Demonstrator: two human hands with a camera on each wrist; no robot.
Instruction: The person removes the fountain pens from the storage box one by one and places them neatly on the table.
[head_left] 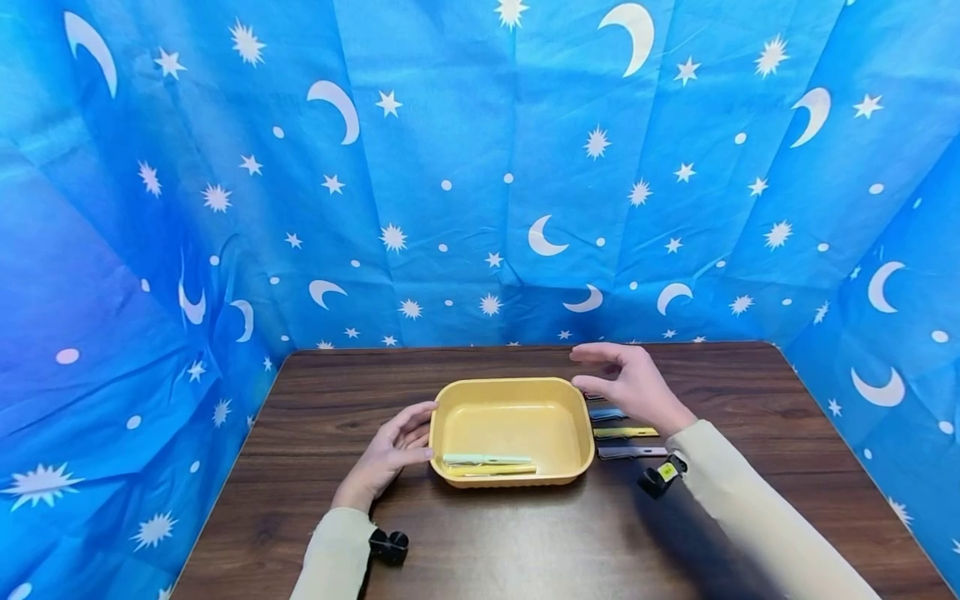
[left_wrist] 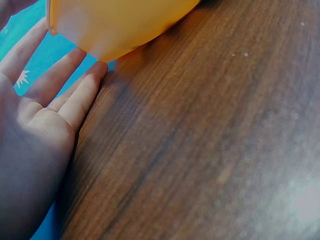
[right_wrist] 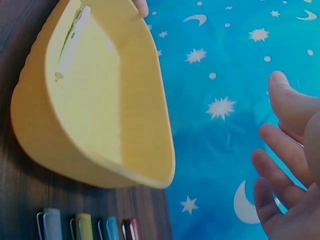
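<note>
My left hand (head_left: 381,457) touches the yellow tray (head_left: 517,425) at nine o'clock, fingers extended rather than gripping; my right hand (head_left: 636,387) is empty, fingers spread, near its two o'clock corner. Two pens (head_left: 487,459) lie inside toward six o'clock, four capped pens (head_left: 626,432) beside it on the worktop (head_left: 510,542) at three. Pushing too hard leftside could shove the tray into that row; my low right sleeve (head_left: 750,508) might scatter it.

On the table (head_left: 465,537), a tray (head_left: 517,421). In the tray, along its near wall, two pens (head_left: 487,459), one before the other. Just to the right of the tray, four pens (head_left: 626,433), one behind another. Left of the tray and touching it, the left hand (head_left: 387,450). Near its far right corner, the right hand (head_left: 636,385). Behind the tray, beyond the table, a cloth (head_left: 480,208).
</note>
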